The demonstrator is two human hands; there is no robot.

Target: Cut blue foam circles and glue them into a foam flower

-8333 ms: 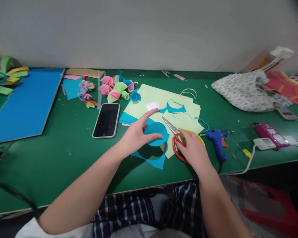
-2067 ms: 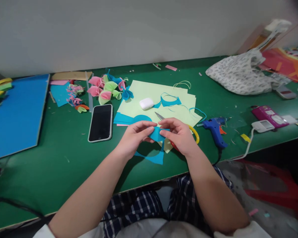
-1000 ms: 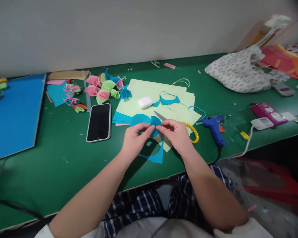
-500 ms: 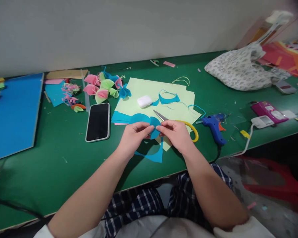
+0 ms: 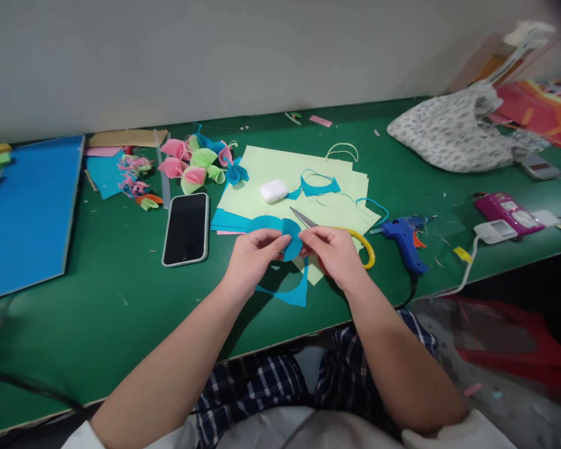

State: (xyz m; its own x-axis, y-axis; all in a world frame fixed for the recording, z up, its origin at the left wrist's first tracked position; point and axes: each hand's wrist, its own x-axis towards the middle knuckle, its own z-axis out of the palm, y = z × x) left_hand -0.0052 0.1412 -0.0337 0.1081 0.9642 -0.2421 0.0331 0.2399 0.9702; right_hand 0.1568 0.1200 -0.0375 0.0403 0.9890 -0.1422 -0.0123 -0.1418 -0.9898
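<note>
My left hand [image 5: 255,255] and my right hand [image 5: 333,251] pinch a folded blue paper circle [image 5: 291,238] between their fingertips, just above the green table [image 5: 98,299]. Under the hands lies the blue paper offcut [image 5: 290,293] with a round hole. Scissors [image 5: 355,240] with yellow and red handles rest behind my right hand on pale green paper sheets [image 5: 280,171]. A second blue circle [image 5: 262,222] lies flat behind my left hand.
A black phone [image 5: 186,227] lies left of the hands. Pink, green and blue folded paper petals [image 5: 196,163] sit behind it. A white earbud case [image 5: 273,191], blue glue gun [image 5: 404,240], patterned cloth bag [image 5: 453,143] and big blue board [image 5: 25,209] are around.
Earlier my left hand pressed the flat circle on the table and my right hand touched the scissors. Since then both hands lifted the circle and folded it; little has moved in the last second.
</note>
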